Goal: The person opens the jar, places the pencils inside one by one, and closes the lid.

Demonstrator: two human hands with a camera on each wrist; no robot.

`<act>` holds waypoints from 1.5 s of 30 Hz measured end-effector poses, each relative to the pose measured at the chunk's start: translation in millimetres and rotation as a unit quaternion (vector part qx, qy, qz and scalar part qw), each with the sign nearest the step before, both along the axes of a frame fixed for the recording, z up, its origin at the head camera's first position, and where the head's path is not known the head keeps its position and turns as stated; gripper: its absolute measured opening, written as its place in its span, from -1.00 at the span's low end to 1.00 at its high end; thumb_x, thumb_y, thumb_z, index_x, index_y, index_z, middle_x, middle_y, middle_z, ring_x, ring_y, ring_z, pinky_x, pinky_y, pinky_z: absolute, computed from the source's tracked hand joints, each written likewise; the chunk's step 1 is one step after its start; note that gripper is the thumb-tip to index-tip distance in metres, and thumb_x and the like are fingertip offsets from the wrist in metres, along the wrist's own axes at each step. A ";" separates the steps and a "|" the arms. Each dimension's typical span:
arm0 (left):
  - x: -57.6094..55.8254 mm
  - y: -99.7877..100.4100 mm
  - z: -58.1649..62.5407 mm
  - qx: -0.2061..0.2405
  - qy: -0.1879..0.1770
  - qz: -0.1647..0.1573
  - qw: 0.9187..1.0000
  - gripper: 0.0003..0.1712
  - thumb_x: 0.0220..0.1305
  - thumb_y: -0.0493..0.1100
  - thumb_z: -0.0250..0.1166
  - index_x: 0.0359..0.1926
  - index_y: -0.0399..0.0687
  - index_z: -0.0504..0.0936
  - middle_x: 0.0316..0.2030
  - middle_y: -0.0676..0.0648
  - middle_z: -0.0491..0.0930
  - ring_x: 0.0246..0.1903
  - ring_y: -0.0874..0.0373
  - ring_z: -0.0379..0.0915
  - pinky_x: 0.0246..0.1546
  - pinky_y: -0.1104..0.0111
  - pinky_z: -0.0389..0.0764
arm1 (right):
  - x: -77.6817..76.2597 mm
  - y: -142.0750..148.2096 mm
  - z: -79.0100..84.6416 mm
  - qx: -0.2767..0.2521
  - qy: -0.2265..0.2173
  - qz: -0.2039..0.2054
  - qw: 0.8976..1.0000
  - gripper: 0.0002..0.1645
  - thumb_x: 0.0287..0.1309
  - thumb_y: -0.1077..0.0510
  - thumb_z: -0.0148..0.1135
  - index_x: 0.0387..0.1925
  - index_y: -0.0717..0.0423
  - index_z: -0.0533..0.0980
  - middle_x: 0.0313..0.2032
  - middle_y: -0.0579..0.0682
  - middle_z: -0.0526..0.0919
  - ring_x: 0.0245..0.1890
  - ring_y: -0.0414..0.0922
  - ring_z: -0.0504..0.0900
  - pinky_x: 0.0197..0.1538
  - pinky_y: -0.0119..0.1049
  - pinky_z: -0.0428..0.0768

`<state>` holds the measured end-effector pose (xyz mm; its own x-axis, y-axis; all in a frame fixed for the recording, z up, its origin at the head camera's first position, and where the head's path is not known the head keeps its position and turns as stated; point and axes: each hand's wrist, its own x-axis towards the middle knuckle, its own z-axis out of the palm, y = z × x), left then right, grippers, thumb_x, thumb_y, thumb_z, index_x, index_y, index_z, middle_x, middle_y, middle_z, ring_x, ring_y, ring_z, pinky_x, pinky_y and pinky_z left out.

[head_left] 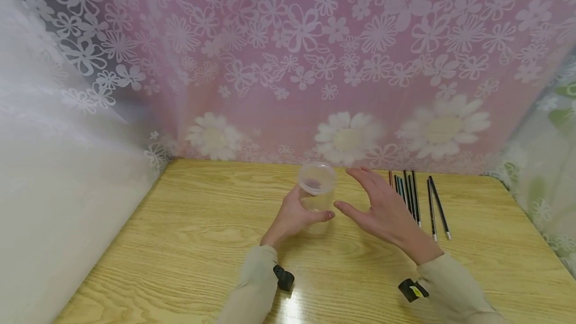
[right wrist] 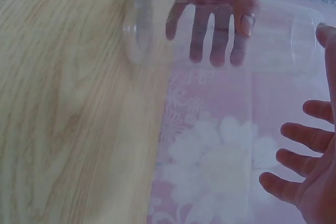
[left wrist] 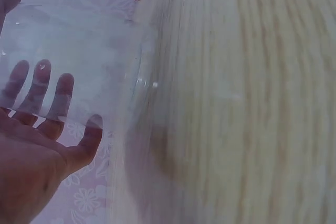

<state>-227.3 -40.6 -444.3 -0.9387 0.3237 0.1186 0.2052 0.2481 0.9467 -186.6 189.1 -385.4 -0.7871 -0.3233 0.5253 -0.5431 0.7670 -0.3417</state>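
A clear plastic jar (head_left: 318,201) stands upright at the middle of the table, its round rim facing up. My left hand (head_left: 294,216) grips it from the left, with the thumb across the near side; the fingers show through the clear wall in the right wrist view. Whether a lid covers the top, I cannot tell. To the right of the jar is my right hand (head_left: 387,209), fingers spread and holding nothing. Its thumb is close to the jar's rim end in the right wrist view, and whether it touches is unclear.
Several dark pencils (head_left: 409,196) lie in a loose row on the right of the wood-grain table (head_left: 193,244), with two pencils (head_left: 436,204) slightly apart. A flowered pink curtain (head_left: 279,84) hangs behind the far edge, and pale sheeting (head_left: 76,164) bounds the left side.
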 end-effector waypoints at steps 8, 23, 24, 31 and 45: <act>4.9 5.9 0.7 -0.023 0.006 -0.023 0.999 -0.11 -0.06 0.08 0.66 0.32 0.40 0.44 0.21 0.19 0.56 0.29 0.15 0.44 0.31 -0.03 0.42 | -10.7 -14.4 7.5 -0.016 0.006 0.045 0.999 -0.11 0.12 -0.14 0.51 0.42 0.01 0.39 0.33 0.11 0.54 0.43 0.22 0.38 0.30 0.35 0.41; 5.3 4.1 0.4 -0.057 0.007 -0.051 0.997 -0.11 0.04 0.11 0.61 0.37 0.44 0.37 0.29 0.22 0.49 0.32 0.14 0.41 0.30 0.02 0.45 | -16.9 -55.3 14.8 -0.147 -0.190 0.025 0.970 -0.02 0.08 -0.31 0.50 0.41 -0.05 0.31 0.21 0.10 0.62 0.12 0.16 0.66 0.08 0.13 0.64; 5.2 4.0 0.6 -0.060 0.006 -0.053 0.997 -0.11 0.05 0.11 0.61 0.38 0.42 0.37 0.30 0.21 0.48 0.33 0.14 0.40 0.30 0.03 0.45 | -17.3 -57.1 14.2 -0.163 -0.200 0.026 0.966 -0.03 0.09 -0.27 0.51 0.40 -0.02 0.31 0.23 0.12 0.61 0.15 0.18 0.65 0.11 0.15 0.63; 0.8 4.5 -1.7 -0.054 0.016 -0.065 0.996 -0.12 0.07 0.07 0.60 0.39 0.27 0.40 0.30 0.12 0.52 0.30 0.12 0.43 0.31 0.06 0.44 | -21.2 -59.7 11.1 -0.272 -0.245 0.084 0.927 -0.22 0.13 0.03 0.55 0.31 0.01 0.36 0.28 0.14 0.55 0.24 0.21 0.60 0.21 0.17 0.59; -4.7 -1.9 -2.6 -0.022 -0.010 -0.119 0.993 -0.12 0.04 -0.06 0.62 0.38 0.33 0.43 0.26 0.23 0.52 0.27 0.21 0.45 0.31 0.12 0.43 | -38.8 -45.4 13.4 -0.259 -0.291 0.204 0.898 -0.27 0.10 0.19 0.55 0.28 0.03 0.44 0.19 0.10 0.61 0.24 0.14 0.58 0.26 0.17 0.54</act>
<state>-232.0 -42.5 -446.9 -0.8374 0.5404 0.0827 0.2449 0.2356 0.9405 -225.4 143.7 -372.0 -0.8486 -0.4783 0.2261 -0.3563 0.2007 -0.9126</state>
